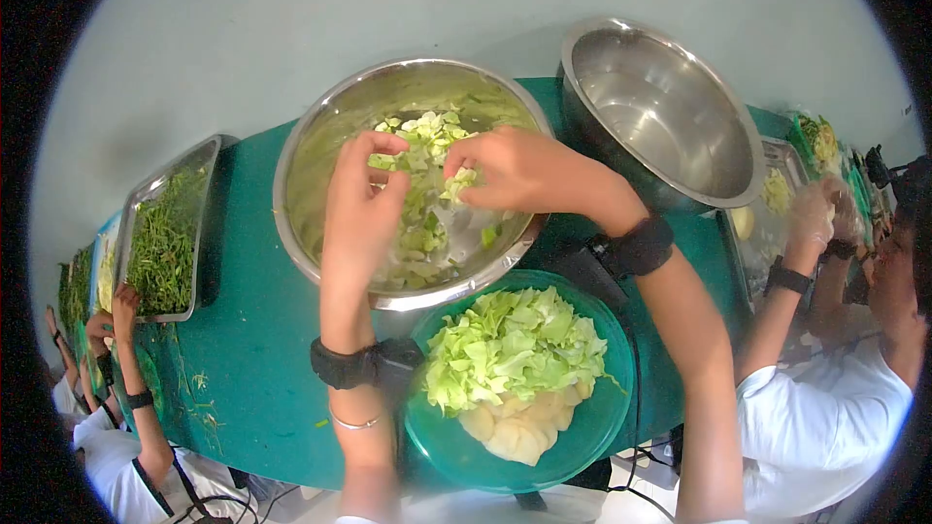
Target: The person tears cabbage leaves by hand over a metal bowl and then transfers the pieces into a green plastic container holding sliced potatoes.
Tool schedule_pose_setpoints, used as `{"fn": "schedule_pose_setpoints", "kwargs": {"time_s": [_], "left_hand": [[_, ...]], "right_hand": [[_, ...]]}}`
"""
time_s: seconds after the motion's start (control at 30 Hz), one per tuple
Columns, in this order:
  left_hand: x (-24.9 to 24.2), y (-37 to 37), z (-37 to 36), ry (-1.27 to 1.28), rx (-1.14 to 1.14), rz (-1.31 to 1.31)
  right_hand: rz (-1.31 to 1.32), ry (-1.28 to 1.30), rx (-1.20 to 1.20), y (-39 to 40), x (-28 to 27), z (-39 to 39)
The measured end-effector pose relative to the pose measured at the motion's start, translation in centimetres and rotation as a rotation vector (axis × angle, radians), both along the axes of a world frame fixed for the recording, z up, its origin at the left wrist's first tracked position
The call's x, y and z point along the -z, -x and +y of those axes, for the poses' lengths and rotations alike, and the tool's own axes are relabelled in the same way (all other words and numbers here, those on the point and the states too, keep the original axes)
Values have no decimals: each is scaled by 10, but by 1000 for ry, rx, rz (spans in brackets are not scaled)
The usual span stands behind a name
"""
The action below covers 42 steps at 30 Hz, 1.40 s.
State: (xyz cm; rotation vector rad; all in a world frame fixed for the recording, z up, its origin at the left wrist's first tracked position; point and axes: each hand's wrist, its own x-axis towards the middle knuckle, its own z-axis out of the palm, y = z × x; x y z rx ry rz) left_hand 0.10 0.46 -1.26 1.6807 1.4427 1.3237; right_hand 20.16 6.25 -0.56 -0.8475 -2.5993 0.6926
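Observation:
Over a large steel bowl [325, 107] both of my hands are raised. Between the bent fingers and thumb of my right hand [515, 170] is a small piece of pale green leaf [458, 184]. My left hand [364, 199] is beside it, thumb and fingers apart, with nothing seen between them. Torn leaf pieces [432, 131] lie in the bowl below my hands. Nearer to me, a green plate [422, 437] holds a heap of torn lettuce [515, 344] and pale slices [515, 427].
A second steel bowl [670, 107] stands at the back right. On the left is a tray [209, 223] of green stems [165, 243]. People work at both sides, one at the right in a white shirt [815, 427]. A black cable runs beside the plate.

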Motion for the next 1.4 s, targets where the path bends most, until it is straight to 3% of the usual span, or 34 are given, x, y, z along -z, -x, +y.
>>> {"fn": "schedule_pose_setpoints", "kwargs": {"time_s": [0.37,0.47,0.57,0.77,1.07,1.4], "left_hand": [[2,1,0,-18,31,-3],[0,-1,-1,-4,55,-85],[0,0,0,-22,36,-8],[-1,-1,2,14,16,17],[-2,-2,1,20,39,23],[2,0,4,2,49,32]], "right_hand": [[-301,-34,-40,-18,-20,-12],[-83,72,-70,-19,-33,-18],[-35,-123,-84,-26,-34,-27],[23,216,-174,-30,-74,-82],[-139,148,-297,-18,-14,-114],[-198,-63,-148,-13,-3,-126]]}}
